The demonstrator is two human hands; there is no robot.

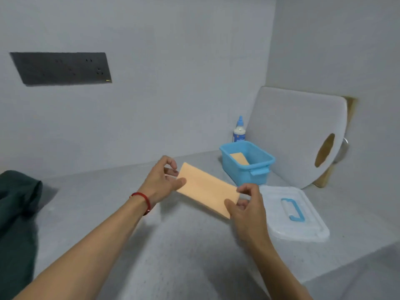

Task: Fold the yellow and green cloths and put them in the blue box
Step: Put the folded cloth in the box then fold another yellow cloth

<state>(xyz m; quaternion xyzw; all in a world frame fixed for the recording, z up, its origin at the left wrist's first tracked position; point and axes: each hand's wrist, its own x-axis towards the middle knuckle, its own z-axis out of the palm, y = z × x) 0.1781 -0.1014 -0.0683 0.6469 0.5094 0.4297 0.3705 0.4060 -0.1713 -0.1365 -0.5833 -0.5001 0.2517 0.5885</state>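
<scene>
A folded yellow-orange cloth [206, 189] is held just above the grey counter, stretched between both hands. My left hand [162, 180] pinches its far left end. Its near right end is pinched by my right hand [246, 207]. The blue box [258, 169] stands open beyond the cloth, to the right, with another folded yellow-orange cloth [239, 158] lying inside it. A dark green cloth [17, 204] lies crumpled at the counter's left edge, away from both hands.
The box's clear lid with a blue handle [295, 213] lies flat right of my right hand. A small glue bottle [239, 129] stands behind the box. A white cutting board [290, 131] leans in the corner. The counter [173, 245] ends at the lower right.
</scene>
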